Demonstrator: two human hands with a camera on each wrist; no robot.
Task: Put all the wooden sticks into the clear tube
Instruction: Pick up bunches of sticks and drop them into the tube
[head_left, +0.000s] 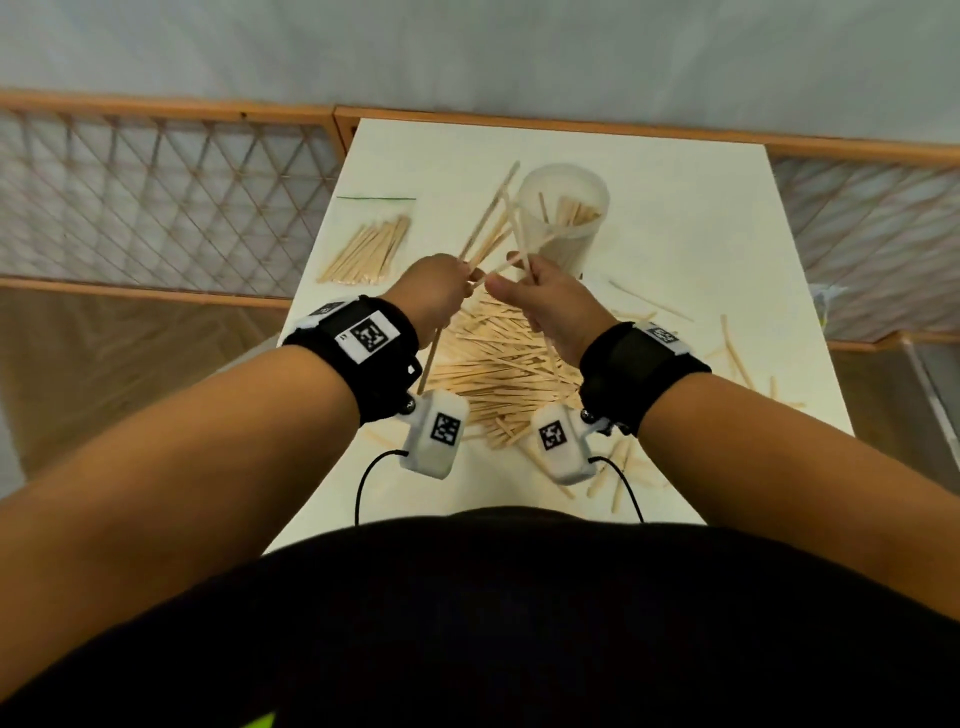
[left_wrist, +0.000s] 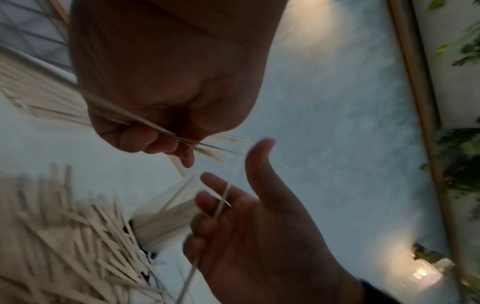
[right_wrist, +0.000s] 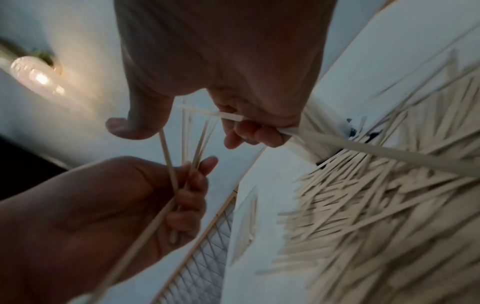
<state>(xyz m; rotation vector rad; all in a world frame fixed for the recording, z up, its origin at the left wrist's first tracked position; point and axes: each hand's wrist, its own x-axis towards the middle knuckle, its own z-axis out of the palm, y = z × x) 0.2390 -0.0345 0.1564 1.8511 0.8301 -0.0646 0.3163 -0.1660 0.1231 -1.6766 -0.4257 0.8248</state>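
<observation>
Near the front edge of the white counter (head_left: 701, 218) lies a big loose pile of wooden sticks (head_left: 498, 364), with a few strays toward the right edge. Above the pile, the left hand (head_left: 434, 291) has its grip curled round a small bunch of sticks (head_left: 488, 223) that fans out toward the far edge. Just beside it, the right hand (head_left: 550, 301) pinches a few sticks, fingers curled and thumb stretched toward the left hand. Beyond the hands, near the far edge, the clear tube (head_left: 566, 208) stands upright with some sticks inside. Toward the far left corner lies a clear bag of sticks (head_left: 369, 244).
</observation>
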